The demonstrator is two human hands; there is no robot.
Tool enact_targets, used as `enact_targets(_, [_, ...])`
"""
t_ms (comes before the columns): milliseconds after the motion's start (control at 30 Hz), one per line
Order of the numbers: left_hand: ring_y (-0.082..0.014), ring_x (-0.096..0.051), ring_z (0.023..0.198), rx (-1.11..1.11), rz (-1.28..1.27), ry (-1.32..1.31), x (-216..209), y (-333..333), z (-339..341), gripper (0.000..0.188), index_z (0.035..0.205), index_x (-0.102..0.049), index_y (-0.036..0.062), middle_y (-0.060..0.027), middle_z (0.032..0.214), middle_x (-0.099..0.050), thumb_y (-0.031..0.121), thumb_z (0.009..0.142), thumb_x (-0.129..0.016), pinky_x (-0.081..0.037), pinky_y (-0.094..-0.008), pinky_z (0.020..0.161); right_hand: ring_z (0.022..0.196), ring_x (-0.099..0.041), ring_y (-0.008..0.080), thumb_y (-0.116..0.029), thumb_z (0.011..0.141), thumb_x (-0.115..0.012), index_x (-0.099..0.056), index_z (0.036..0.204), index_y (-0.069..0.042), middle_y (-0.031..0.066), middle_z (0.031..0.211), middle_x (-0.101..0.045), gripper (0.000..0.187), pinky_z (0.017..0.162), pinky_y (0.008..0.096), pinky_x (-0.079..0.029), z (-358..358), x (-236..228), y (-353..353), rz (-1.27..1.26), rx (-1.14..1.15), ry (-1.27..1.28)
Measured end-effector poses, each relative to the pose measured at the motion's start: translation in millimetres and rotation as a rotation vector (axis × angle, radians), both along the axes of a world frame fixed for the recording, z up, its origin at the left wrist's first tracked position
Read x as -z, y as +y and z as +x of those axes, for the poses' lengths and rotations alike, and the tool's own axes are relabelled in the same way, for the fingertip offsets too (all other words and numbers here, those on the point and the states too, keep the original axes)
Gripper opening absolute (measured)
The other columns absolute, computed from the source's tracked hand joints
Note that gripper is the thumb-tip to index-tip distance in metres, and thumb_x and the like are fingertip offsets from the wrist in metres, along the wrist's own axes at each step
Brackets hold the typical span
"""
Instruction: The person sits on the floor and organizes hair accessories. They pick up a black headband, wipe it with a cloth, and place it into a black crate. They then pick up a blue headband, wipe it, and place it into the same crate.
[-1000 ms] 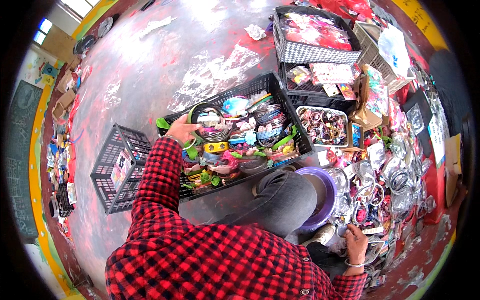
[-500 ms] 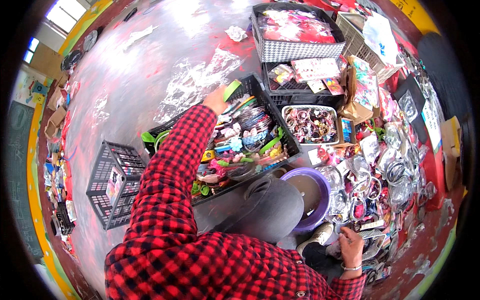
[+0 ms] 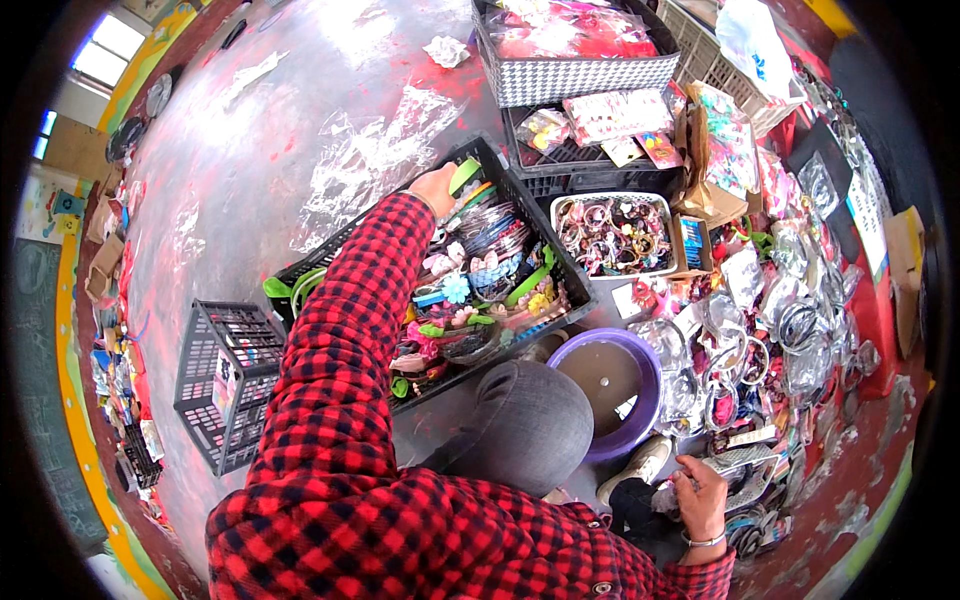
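Your left hand (image 3: 436, 188) has stretched further since half a second ago, the red plaid sleeve now fully extended across the black crate (image 3: 330, 262) to its far corner. Its fingers curl shut around a green headband (image 3: 463, 175) at the crate's far rim, above the piled hair accessories. Over on the right, your right hand (image 3: 700, 492) sits low by the floor clutter, fingers bent; can't tell if it's gripping anything.
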State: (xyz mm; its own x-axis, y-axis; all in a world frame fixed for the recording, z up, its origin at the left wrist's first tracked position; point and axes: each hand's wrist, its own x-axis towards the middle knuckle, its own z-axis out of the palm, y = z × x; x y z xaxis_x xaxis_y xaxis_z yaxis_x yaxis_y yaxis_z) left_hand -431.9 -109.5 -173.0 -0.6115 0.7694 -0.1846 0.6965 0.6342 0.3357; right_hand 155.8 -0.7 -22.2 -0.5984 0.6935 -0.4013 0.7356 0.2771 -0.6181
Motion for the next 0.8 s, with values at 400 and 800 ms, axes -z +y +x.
enact_targets(400, [-0.04,-0.056,0.09,-0.066,0.08,0.083,38.5,14.1,-31.7,0.036,0.101,-0.049,0.009,-0.0216,0.087,-0.06,0.011,0.068,-0.065,-0.043,-0.0459,0.076,0.066,-0.06,0.0203,-0.005,0.072,-0.063,-0.063,0.094,0.001,0.0137,0.074,-0.062,0.023,0.063,0.0294,-0.047,2.7,10.2,0.7,0.027,0.006,0.027])
enact_targets(800, [-0.0384,-0.058,0.091,-0.157,-0.094,0.062,76.3,42.1,-36.7,0.031,0.109,-0.047,0.006,-0.0235,0.092,-0.06,0.003,0.078,-0.046,-0.045,-0.0455,0.077,0.072,-0.061,0.0171,-0.006,0.075,-0.06,-0.061,0.098,0.004,0.0126,0.079,-0.064,0.025,0.067,0.0272,-0.047,6.7,22.9,1.4,0.141,-0.16,-0.003])
